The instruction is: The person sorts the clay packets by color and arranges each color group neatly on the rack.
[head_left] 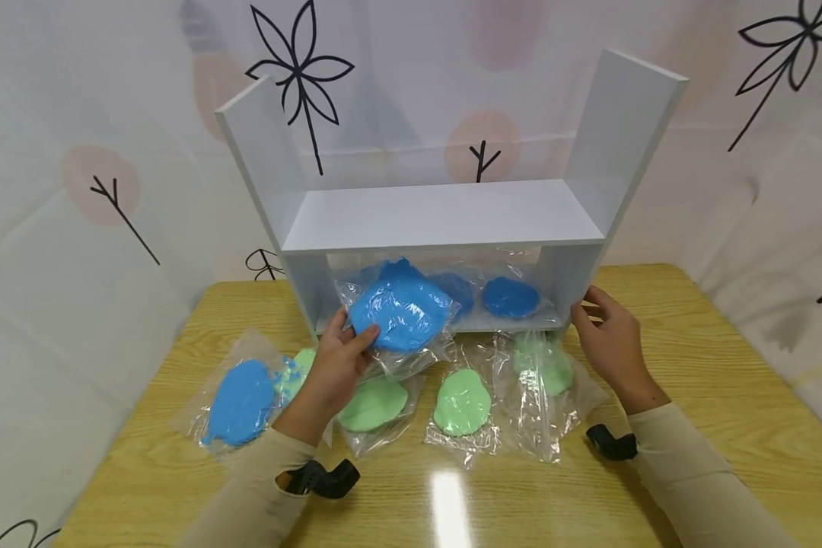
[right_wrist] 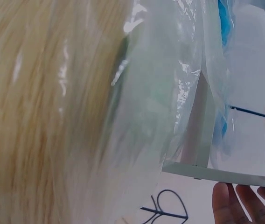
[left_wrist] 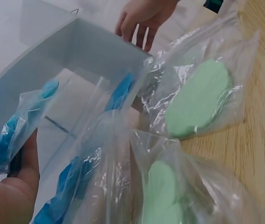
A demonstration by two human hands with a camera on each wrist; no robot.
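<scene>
shelf [head_left: 445,217]: kinda being crowded by green-filled bags [head_left: 462,403]
left grip [head_left: 339,365]: blue-filled bag [head_left: 400,312] being pinched
right grip [head_left: 610,342]: shelf being held

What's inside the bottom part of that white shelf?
At least two blue blobs in clear plastic. The right blob shows well; the blob beside it is partly hidden by the blue bag held up in front. Anything else behind that bag is covered.

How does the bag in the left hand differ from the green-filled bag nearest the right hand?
The held bag contains blue material; the green-filled bag contains pale green. The left hand grips the held bag above the table; the green-filled bag rests on the table. Both are clear plastic with flattened lumps inside.
</scene>
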